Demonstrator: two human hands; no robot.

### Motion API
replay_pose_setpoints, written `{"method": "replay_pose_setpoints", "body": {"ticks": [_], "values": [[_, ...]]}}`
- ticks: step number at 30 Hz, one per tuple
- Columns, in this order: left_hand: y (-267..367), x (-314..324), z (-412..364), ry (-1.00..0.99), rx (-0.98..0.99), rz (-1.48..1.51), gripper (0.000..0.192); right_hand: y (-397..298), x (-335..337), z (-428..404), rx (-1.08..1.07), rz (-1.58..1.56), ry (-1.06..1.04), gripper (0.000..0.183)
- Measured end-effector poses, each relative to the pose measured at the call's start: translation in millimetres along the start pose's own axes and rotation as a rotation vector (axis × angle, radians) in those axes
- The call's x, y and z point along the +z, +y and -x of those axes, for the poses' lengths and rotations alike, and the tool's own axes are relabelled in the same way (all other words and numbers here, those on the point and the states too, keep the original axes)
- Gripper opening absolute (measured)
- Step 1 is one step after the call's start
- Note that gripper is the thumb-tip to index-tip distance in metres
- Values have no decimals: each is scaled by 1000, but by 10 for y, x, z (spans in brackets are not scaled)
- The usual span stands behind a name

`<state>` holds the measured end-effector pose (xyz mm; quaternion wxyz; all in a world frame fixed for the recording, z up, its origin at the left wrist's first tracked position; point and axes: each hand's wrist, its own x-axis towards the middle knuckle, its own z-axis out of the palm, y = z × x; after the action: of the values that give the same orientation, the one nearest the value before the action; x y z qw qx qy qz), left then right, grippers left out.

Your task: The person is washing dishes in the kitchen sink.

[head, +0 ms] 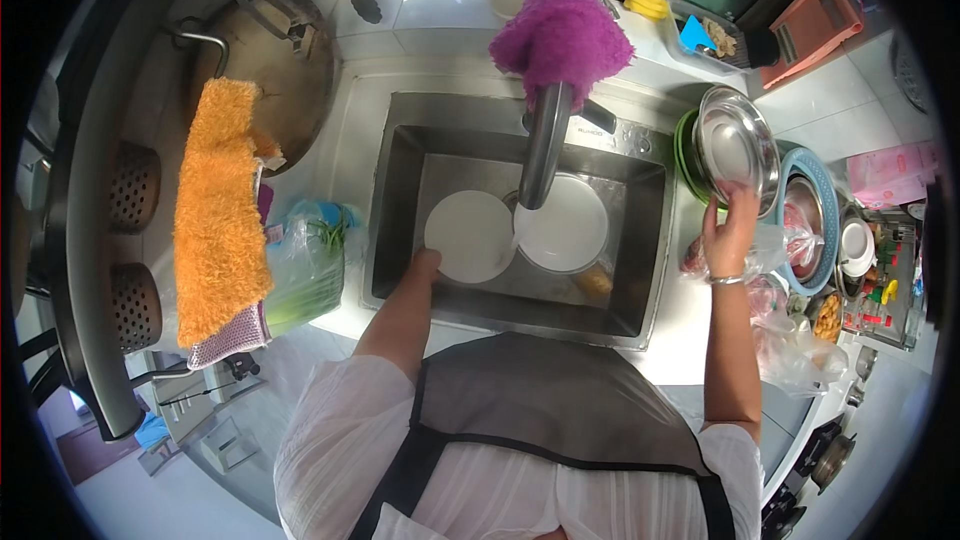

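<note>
My left hand (427, 264) grips the near-left edge of a white plate (470, 236) inside the stainless-steel sink (652, 240). Beside that plate sits a white bowl (562, 232), partly covered from above by the dark faucet (547, 146). My right hand (729, 232), with a bracelet at the wrist, reaches to the counter on the right. Its fingers hold the near rim of a shiny steel bowl (731, 139), which rests tilted against a green basin (684, 154). A yellowish-brown object (595, 281) lies at the sink's right front; I cannot tell what it is.
A purple fluffy cloth (562, 37) drapes the faucet. Leftward hang an orange towel (225, 225) and, behind it, a large round board or lid (292, 90); bagged green vegetables (307, 277) lie near. A blue colander (795, 165) and plastic bags (787, 345) crowd the right counter.
</note>
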<state>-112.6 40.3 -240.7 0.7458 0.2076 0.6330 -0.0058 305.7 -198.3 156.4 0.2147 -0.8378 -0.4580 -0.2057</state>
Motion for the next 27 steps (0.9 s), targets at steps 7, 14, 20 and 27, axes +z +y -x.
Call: {"method": "replay_pose_setpoints", "body": {"ticks": [7, 14, 20, 27], "values": [[86, 32, 476, 50, 252, -190, 36, -375, 893, 1048, 378, -729, -505, 13], [644, -107, 1656, -3, 290, -237, 44, -713, 953, 1368, 356, -754, -696, 15], [882, 51, 1916, -87, 373, -278, 47, -843, 672, 1454, 354, -758, -737, 20], [1013, 687, 2430, -248, 450, -249, 46, -42, 42, 2161, 315, -297, -241, 45]]}}
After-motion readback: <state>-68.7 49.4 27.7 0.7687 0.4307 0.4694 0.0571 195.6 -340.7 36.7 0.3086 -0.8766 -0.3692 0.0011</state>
